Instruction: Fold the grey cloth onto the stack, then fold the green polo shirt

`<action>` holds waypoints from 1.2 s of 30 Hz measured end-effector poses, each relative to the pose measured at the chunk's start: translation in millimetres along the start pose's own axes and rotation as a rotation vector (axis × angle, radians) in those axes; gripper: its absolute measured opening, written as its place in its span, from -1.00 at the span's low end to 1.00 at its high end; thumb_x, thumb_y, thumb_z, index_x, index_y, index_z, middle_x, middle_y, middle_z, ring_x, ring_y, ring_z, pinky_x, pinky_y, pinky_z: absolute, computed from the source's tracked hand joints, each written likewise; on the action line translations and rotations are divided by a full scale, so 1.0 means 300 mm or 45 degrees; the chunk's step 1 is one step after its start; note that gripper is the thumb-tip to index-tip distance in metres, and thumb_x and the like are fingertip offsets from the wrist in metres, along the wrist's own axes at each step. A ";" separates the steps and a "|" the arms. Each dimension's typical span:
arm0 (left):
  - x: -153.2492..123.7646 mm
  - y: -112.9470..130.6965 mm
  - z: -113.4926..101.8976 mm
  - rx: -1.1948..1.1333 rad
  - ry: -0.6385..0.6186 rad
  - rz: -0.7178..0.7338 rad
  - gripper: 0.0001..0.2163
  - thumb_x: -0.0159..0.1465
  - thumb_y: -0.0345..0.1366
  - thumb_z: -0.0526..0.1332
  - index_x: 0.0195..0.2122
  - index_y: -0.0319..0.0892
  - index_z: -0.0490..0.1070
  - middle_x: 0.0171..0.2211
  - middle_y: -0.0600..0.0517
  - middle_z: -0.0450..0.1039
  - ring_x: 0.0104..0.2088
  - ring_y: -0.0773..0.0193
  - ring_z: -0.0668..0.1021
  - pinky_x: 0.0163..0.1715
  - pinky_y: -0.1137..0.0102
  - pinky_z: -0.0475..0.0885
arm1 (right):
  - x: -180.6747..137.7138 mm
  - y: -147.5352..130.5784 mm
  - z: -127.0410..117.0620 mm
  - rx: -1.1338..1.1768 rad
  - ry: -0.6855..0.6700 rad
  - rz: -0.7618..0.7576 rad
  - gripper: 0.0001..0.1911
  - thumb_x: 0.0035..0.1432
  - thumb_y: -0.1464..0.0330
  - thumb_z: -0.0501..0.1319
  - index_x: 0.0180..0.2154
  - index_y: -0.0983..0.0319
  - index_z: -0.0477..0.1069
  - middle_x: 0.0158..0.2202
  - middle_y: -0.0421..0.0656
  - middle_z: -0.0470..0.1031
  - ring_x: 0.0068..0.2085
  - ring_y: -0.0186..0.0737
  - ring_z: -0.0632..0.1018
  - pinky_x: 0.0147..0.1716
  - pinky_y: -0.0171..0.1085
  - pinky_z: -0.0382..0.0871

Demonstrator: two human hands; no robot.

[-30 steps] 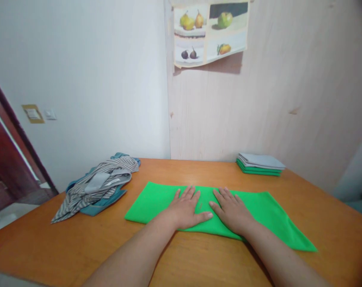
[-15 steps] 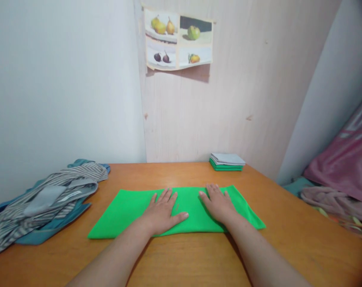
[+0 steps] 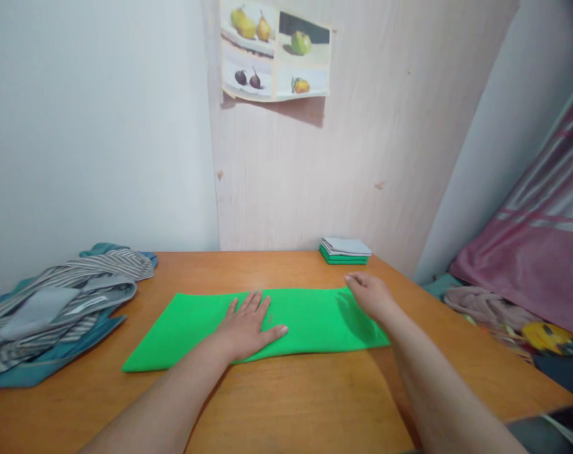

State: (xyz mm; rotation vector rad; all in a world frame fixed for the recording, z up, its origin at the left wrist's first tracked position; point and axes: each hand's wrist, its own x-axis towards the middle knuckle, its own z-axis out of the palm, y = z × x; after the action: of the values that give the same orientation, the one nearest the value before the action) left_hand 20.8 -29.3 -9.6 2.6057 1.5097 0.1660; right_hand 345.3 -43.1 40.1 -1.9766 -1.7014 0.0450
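Observation:
A bright green cloth (image 3: 314, 315) lies folded into a long strip on the orange wooden table (image 3: 290, 403). My left hand (image 3: 248, 323) rests flat on the middle of the cloth, fingers spread, pressing it down. My right hand (image 3: 370, 295) is at the cloth's far right corner, knuckles up and fingers curled over the corner's edge. Both forearms reach in from the bottom of the view.
A rumpled pile of striped grey and blue clothes (image 3: 54, 302) lies at the table's left. A small stack of folded grey and green cloths (image 3: 345, 250) sits at the back by the wall. Pink fabric and other bedding (image 3: 527, 265) lie beyond the table's right edge.
My right hand has slid from the cloth's middle out to its far right corner and curled its fingers there. The left hand stays flat on the cloth. The view has turned right.

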 end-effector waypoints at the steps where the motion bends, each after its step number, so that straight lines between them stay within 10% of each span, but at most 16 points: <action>1: 0.002 0.000 0.002 -0.001 0.004 -0.002 -0.07 0.22 0.41 -0.24 0.43 -0.16 -0.08 0.44 -0.09 -0.31 0.42 -0.08 -0.20 0.32 -0.14 -0.20 | -0.006 0.029 -0.020 -0.008 0.020 0.028 -0.55 0.32 0.16 -0.05 -0.12 0.20 0.54 -0.09 -0.08 0.60 -0.06 -0.12 0.55 -0.14 -0.29 0.33; 11: 0.012 -0.003 0.008 -0.006 0.013 -0.007 -0.06 0.20 0.42 -0.23 0.43 -0.16 -0.09 0.43 -0.08 -0.30 0.42 -0.09 -0.19 0.32 -0.14 -0.21 | -0.165 0.279 -0.047 -0.120 -0.064 0.286 -0.70 0.17 0.19 0.07 -0.52 0.19 0.37 -0.50 -0.16 0.49 -0.42 -0.22 0.47 -0.49 -0.31 0.13; 27: 0.015 -0.004 0.010 0.005 0.023 -0.019 -0.05 0.19 0.43 -0.23 0.43 -0.17 -0.08 0.43 -0.07 -0.30 0.42 -0.10 -0.18 0.31 -0.14 -0.18 | -0.249 0.305 -0.028 -0.171 -0.128 0.375 -0.68 0.20 0.15 0.09 -0.49 0.18 0.40 -0.43 -0.10 0.56 -0.36 -0.14 0.55 -0.47 -0.29 0.17; 36: 0.014 -0.009 0.014 0.009 0.029 -0.009 -0.07 0.21 0.41 -0.22 0.43 -0.16 -0.09 0.43 -0.08 -0.28 0.42 -0.09 -0.17 0.32 -0.13 -0.20 | -0.183 0.153 -0.003 -0.193 -0.026 0.123 -0.42 0.34 0.04 -0.15 0.08 0.19 0.43 0.12 0.00 0.49 0.12 -0.04 0.48 0.03 -0.18 0.31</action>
State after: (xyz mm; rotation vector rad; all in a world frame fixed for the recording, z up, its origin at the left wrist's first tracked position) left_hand 21.1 -24.5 -14.0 2.6122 1.5297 0.1901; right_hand 376.0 -97.6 5.4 -2.1750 -1.6648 -0.0301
